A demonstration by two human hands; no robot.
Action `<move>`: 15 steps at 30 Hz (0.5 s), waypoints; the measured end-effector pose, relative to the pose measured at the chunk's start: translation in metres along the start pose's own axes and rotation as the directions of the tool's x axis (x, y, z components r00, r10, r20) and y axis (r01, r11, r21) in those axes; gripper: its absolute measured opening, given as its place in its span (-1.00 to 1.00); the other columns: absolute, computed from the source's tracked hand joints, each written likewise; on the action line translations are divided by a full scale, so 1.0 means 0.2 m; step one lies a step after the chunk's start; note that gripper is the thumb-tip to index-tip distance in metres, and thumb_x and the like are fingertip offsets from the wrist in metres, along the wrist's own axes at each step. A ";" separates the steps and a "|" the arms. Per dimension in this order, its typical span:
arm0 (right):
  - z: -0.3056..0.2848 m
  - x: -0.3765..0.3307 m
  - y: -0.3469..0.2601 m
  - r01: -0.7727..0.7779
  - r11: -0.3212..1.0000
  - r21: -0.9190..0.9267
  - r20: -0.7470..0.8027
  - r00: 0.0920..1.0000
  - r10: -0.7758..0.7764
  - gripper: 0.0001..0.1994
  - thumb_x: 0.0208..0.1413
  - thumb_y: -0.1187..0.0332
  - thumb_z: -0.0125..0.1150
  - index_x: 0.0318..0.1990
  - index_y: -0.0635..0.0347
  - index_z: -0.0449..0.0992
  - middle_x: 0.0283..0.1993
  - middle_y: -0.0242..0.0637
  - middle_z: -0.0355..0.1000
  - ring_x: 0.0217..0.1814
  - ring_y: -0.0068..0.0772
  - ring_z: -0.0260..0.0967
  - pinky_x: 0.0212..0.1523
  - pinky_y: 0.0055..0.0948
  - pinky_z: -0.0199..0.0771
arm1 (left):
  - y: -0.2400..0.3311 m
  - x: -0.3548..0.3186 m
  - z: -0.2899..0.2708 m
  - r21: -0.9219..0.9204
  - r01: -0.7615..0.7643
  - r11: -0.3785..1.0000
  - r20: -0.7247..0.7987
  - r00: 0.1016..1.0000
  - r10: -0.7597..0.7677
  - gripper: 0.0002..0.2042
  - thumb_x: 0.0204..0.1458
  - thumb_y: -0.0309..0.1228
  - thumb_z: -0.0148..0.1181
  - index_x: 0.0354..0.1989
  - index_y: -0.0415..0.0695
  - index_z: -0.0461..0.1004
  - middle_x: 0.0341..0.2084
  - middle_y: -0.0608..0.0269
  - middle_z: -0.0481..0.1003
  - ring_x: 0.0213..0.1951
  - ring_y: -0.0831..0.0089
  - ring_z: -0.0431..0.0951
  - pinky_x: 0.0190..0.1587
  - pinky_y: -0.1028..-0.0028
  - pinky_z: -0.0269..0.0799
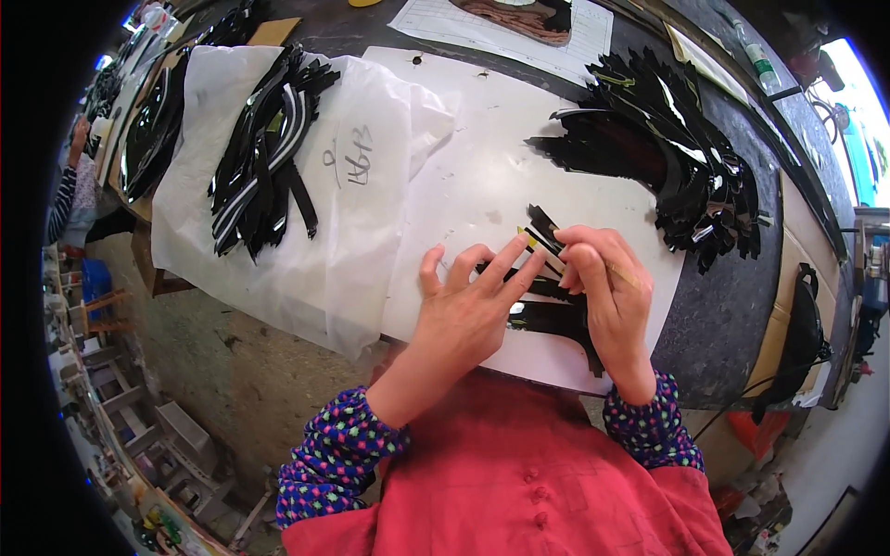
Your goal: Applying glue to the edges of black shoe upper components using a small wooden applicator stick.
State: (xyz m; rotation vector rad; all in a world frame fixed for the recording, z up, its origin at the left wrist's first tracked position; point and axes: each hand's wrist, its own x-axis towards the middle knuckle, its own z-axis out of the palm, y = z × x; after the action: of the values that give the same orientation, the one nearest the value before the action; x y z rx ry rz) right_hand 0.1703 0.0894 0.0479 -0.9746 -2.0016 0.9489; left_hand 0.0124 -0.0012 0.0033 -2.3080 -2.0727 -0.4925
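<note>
My left hand (477, 310) lies spread over a white board (454, 195), its fingertips pressing on narrow black strips (544, 224) with a pale edge and a bit of yellow. Across from it, my right hand (607, 287) is closed in a pinch around a thin tan stick (625, 274), whose tip is hidden by the fingers. Beneath and between both hands lies a wider glossy black piece (547, 316) with a curved, notched end. The hands partly cover these pieces.
A large pile of glossy black cut pieces (686, 157) sits at the right. On a white plastic sheet (362, 213) at the left lies another black bundle (264, 167) with white stripes. A paper sheet (593, 37) and a bottle (762, 63) are farther back. Another person's striped sleeve (63, 199) shows far left.
</note>
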 end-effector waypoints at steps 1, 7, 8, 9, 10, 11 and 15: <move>0.03 0.00 0.04 -0.144 0.979 0.146 0.009 0.990 0.144 -0.84 0.33 0.46 0.17 -0.06 0.36 0.57 -0.25 -0.21 0.49 -0.37 -0.48 0.43 -0.37 -0.53 0.44 | 0.00 0.00 0.01 0.006 0.001 1.000 0.003 1.000 -0.001 -0.33 -0.03 -0.55 0.15 0.35 0.24 0.38 0.33 0.61 0.29 0.07 0.43 0.29 0.30 0.09 -0.08; 0.12 -0.01 0.14 -0.216 0.956 0.198 0.021 0.976 0.216 -0.80 0.41 0.37 0.09 -0.16 0.34 0.55 -0.37 -0.34 0.48 -0.51 -0.64 0.33 -0.49 -0.60 0.33 | 0.00 -0.01 0.02 0.031 0.001 1.000 -0.033 0.999 0.001 -0.39 -0.03 -0.50 0.18 0.28 0.20 0.43 0.27 0.58 0.32 0.09 0.50 0.31 0.29 0.00 -0.02; 0.12 -0.02 0.14 -0.203 0.959 0.197 0.009 0.979 0.205 -0.80 0.41 0.37 0.09 -0.17 0.33 0.55 -0.38 -0.35 0.47 -0.52 -0.64 0.32 -0.49 -0.60 0.32 | 0.00 -0.01 0.02 0.027 0.004 1.000 -0.032 0.999 -0.003 -0.39 -0.03 -0.50 0.18 0.28 0.20 0.43 0.27 0.58 0.32 0.09 0.50 0.31 0.29 0.00 -0.02; 0.12 -0.02 0.15 -0.191 0.962 0.195 -0.002 0.981 0.195 -0.80 0.41 0.37 0.09 -0.18 0.33 0.55 -0.39 -0.36 0.47 -0.52 -0.64 0.31 -0.50 -0.60 0.31 | 0.00 -0.01 0.02 0.015 0.006 1.000 -0.033 0.999 -0.006 -0.39 -0.04 -0.50 0.18 0.28 0.19 0.42 0.27 0.58 0.32 0.09 0.50 0.31 0.29 0.00 -0.03; 0.12 -0.02 0.15 -0.193 0.962 0.193 0.001 0.981 0.196 -0.80 0.41 0.37 0.09 -0.18 0.33 0.55 -0.39 -0.36 0.47 -0.52 -0.64 0.31 -0.50 -0.60 0.31 | 0.00 -0.01 0.02 0.004 0.009 1.000 -0.034 0.999 -0.008 -0.38 -0.04 -0.51 0.18 0.29 0.19 0.42 0.26 0.58 0.32 0.09 0.49 0.30 0.29 -0.01 -0.03; 0.13 -0.02 0.15 -0.180 0.965 0.191 0.002 0.983 0.183 -0.81 0.41 0.38 0.09 -0.18 0.33 0.56 -0.39 -0.36 0.46 -0.53 -0.64 0.31 -0.50 -0.59 0.31 | 0.00 -0.01 0.02 0.001 0.011 1.000 -0.033 0.999 -0.011 -0.38 -0.04 -0.51 0.18 0.29 0.19 0.42 0.26 0.58 0.32 0.09 0.49 0.30 0.29 -0.01 -0.03; 0.13 -0.03 0.17 -0.140 0.977 0.162 0.013 0.990 0.139 -0.81 0.40 0.40 0.09 -0.17 0.33 0.57 -0.36 -0.34 0.46 -0.53 -0.63 0.30 -0.50 -0.59 0.31 | 0.00 -0.01 0.03 -0.005 0.012 1.000 -0.035 0.999 -0.012 -0.37 -0.05 -0.51 0.18 0.30 0.19 0.42 0.27 0.57 0.32 0.10 0.48 0.30 0.30 -0.01 -0.03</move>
State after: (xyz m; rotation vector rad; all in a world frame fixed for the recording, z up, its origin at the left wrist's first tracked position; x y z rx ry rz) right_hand 0.1618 0.0915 0.0062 -1.0331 -1.8435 1.1699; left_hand 0.0129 -0.0028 -0.0028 -2.2737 -2.0732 -0.5342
